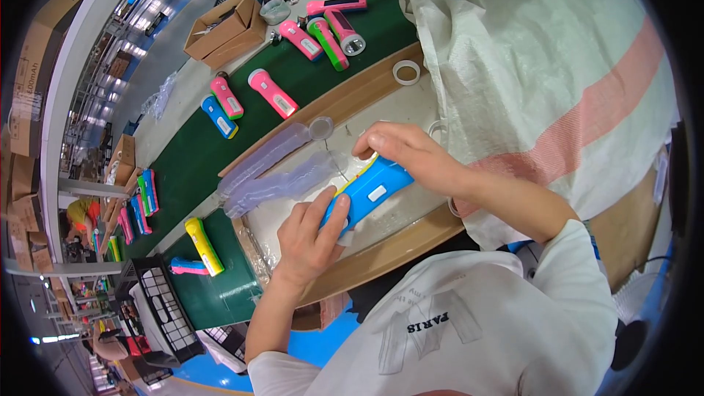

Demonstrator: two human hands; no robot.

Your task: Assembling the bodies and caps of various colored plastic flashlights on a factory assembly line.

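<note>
A blue flashlight (pixel 376 192) with yellow trim and a small white switch plate is held level between my two hands, above a shallow cardboard tray (pixel 433 231). My left hand (pixel 309 238) grips its lower left end, thumb over the blue body. Around the upper right end, my right hand (pixel 414 155) is closed, its curled fingers hiding that end. Left of the flashlight, translucent purplish plastic sleeves (pixel 282 180) lie in the tray beside a round clear lens piece (pixel 321 128). A thin dark wire or stick shows between them and the flashlight.
A white woven sack (pixel 543 73) with a pink stripe covers the tray's right end. Beyond the tray, a green belt (pixel 194 150) carries pink, blue and yellow flashlights (pixel 273 93). An open cardboard box (pixel 226 28) stands behind. A black crate (pixel 165 308) is at lower left.
</note>
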